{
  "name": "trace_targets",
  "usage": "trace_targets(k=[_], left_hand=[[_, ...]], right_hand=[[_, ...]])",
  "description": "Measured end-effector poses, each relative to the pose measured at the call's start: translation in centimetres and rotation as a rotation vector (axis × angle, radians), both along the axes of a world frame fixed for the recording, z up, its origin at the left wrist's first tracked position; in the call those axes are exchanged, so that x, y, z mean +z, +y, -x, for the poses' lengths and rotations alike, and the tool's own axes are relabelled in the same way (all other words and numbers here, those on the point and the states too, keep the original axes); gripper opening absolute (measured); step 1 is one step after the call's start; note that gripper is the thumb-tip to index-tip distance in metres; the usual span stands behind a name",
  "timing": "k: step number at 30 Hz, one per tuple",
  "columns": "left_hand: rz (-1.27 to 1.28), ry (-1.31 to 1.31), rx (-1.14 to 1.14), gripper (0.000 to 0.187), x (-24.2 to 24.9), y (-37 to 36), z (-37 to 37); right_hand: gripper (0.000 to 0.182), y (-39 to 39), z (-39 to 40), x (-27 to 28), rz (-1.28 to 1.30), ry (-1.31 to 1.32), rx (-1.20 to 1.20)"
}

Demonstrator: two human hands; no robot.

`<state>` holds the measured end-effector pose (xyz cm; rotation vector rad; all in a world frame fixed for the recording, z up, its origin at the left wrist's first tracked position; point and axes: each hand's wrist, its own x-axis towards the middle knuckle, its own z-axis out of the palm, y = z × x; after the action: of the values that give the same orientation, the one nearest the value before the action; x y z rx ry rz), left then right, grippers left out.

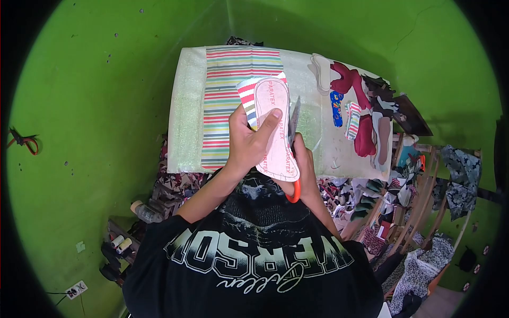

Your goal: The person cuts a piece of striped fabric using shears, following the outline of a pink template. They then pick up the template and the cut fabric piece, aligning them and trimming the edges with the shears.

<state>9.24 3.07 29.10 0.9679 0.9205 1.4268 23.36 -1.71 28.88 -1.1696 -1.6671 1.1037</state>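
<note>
In the head view, a clean cut probably calls for turning the sole (277, 143) steadily, with the scissors (295, 121) close along its outline and the left hand (246, 146) clear of the blades. The left hand pinches the sole, thumb on its printed face and a striped scrap (247, 95) behind, above the table's (186, 79) near edge; the sole extends beyond the thumb both ways, while the right hand (302, 156), partly hidden, closes around the scissors just beside it.
</note>
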Motion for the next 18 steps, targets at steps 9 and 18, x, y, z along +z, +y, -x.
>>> trace_targets(k=[9,18], left_hand=[[0.076,-0.080,-0.012,0.021,-0.6,-0.2,-0.3],[0.119,-0.149,0.014,0.017,-0.8,-0.2,-0.7]], right_hand=[[0.046,0.2,0.4,-0.8,0.007,-0.044,-0.041],[0.040,-0.1,-0.3,-0.8,0.015,0.035,0.009]])
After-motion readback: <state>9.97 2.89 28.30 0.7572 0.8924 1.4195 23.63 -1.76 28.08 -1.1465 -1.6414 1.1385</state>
